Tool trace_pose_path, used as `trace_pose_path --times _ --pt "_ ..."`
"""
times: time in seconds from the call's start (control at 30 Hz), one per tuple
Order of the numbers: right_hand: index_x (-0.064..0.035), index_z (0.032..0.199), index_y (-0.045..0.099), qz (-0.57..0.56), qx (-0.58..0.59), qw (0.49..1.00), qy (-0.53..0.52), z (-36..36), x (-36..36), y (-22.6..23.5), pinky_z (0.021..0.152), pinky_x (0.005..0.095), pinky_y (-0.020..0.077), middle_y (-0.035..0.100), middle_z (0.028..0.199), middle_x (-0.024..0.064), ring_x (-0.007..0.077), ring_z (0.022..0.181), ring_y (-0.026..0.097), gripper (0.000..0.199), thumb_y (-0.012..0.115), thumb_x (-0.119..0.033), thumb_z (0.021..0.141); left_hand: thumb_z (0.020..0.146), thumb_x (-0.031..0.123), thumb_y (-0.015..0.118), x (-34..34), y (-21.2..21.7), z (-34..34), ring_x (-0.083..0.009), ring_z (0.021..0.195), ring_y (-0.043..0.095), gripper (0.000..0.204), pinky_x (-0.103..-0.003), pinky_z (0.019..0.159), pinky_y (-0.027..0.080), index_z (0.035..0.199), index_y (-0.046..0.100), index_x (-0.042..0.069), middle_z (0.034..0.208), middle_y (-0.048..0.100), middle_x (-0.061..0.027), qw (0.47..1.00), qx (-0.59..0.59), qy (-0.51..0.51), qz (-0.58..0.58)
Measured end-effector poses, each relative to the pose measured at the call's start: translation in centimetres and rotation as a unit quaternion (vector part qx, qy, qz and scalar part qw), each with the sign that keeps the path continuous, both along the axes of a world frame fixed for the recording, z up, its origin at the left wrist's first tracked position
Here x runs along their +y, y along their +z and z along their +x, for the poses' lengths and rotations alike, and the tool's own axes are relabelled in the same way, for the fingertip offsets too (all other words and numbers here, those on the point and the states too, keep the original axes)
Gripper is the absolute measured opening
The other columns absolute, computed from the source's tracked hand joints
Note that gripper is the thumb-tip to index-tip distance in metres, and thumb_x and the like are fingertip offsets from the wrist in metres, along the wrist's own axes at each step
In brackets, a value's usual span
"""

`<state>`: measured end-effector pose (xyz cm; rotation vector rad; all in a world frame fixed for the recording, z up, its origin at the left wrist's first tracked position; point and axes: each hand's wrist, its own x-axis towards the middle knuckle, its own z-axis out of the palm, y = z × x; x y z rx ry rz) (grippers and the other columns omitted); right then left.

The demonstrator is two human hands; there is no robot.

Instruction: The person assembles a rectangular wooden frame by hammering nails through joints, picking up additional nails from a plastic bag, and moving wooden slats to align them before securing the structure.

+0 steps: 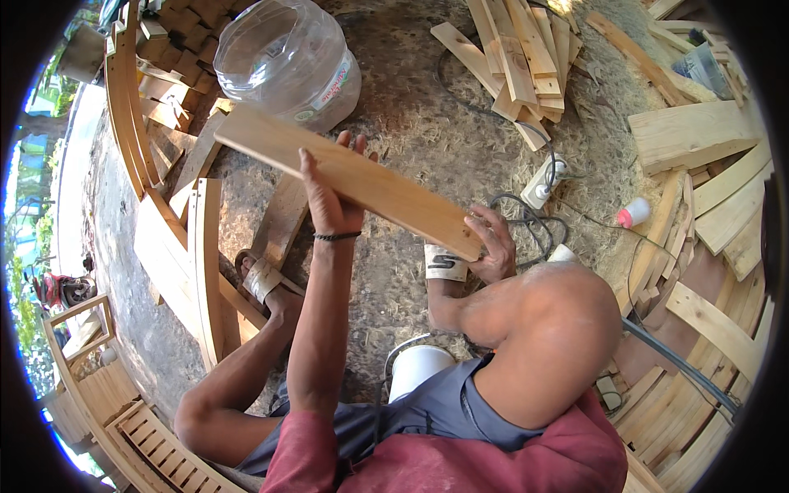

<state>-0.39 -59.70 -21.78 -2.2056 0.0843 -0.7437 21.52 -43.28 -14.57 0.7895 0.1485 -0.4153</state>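
Note:
A flat wooden board (386, 187) is held up in front of me, slanting from upper left down to lower right. My left hand (335, 201) is closed around its middle from beneath, with the thumb at the near edge and fingertips past the far edge. At the lower right end, my right hand (496, 246) grips the board near a small dark mark. The board's far left end passes in front of a large clear plastic container (329, 78). Beneath it, another plank (283, 218) lies on the ground by my left foot.
Loose planks (526, 62) are piled at the far right. A white power strip (542, 182) with dark cables lies right of my hands. Curved wooden frame pieces (205, 279) stand at left. A white bucket (419, 367) sits between my legs. More boards (694, 135) cover the right side.

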Motion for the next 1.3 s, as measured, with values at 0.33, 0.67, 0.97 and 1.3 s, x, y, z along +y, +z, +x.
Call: trace_pose_path --times 0.33,0.67,0.97,1.3 --pt "-0.0067 0.143 0.040 0.174 0.087 0.977 0.092 0.0 1.6 0.8 0.093 0.0455 0.0529 0.058 0.130 0.0189 0.0351 0.115 0.060 0.111 0.097 -0.029 0.051 0.095 0.051 0.055 3.5 -0.8 0.1 -0.0344 0.125 0.052 0.059 -0.062 0.108 0.037 0.140 0.041 0.016 0.117 0.058 -0.0126 0.995 0.016 0.014 -0.093" --pt "-0.0072 0.142 0.040 0.250 0.215 0.934 0.138 -0.5 0.9 0.6 0.101 0.0435 0.0457 0.059 0.125 0.0185 0.0302 0.120 0.057 0.100 0.091 -0.041 0.063 0.095 0.051 0.056 3.7 -1.4 0.4 -0.0327 0.116 0.057 0.058 -0.060 0.104 0.042 0.137 0.044 0.013 0.114 0.060 -0.0110 0.997 0.022 0.031 -0.074" --pt "0.0027 0.124 0.058 0.381 0.212 0.895 0.097 -0.1 2.0 0.8 0.087 0.0334 0.0517 0.066 0.109 0.0150 0.0201 0.101 0.065 0.049 0.076 -0.018 0.083 0.096 0.054 0.055 4.6 -3.0 0.0 -0.0309 0.116 0.058 0.063 -0.047 0.099 0.050 0.134 0.044 0.005 0.125 0.059 -0.0129 0.998 0.030 0.049 0.017" --pt "0.0045 0.112 0.062 0.405 0.225 0.883 0.072 -0.9 2.1 -1.0 0.072 0.0281 0.0538 0.071 0.096 0.0133 0.0147 0.087 0.067 0.040 0.077 -0.020 0.084 0.098 0.052 0.052 4.7 -4.8 -0.6 -0.0275 0.111 0.060 0.060 -0.043 0.096 0.051 0.132 0.048 0.002 0.121 0.062 -0.0118 0.998 0.032 0.031 0.037"
